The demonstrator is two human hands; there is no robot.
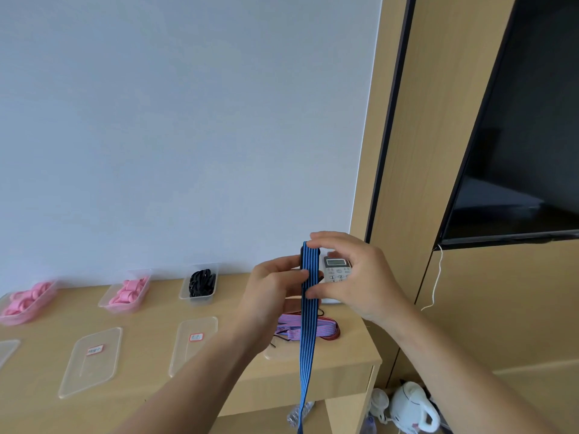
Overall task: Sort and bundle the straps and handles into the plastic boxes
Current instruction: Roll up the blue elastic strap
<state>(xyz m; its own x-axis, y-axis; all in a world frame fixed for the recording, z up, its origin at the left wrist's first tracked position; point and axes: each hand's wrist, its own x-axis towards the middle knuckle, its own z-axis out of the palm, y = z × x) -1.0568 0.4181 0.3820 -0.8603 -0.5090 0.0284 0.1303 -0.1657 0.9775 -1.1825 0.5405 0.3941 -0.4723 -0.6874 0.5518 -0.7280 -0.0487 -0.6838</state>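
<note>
**Blue strap held upright between both hands**

The tabletop (150, 355) lies below and behind. The strap (308, 339) is a long, flat blue band with thin dark lengthwise stripes. Its long axis runs from 12 to 6 o'clock. The top is folded over and the rest hangs straight down past the tabletop's front edge. The right hand (354, 277) pinches it from 3 o'clock, with a fingertip on the fold and the thumb lower down. The left hand (275, 289) grips its upper part from 9 o'clock.
</note>
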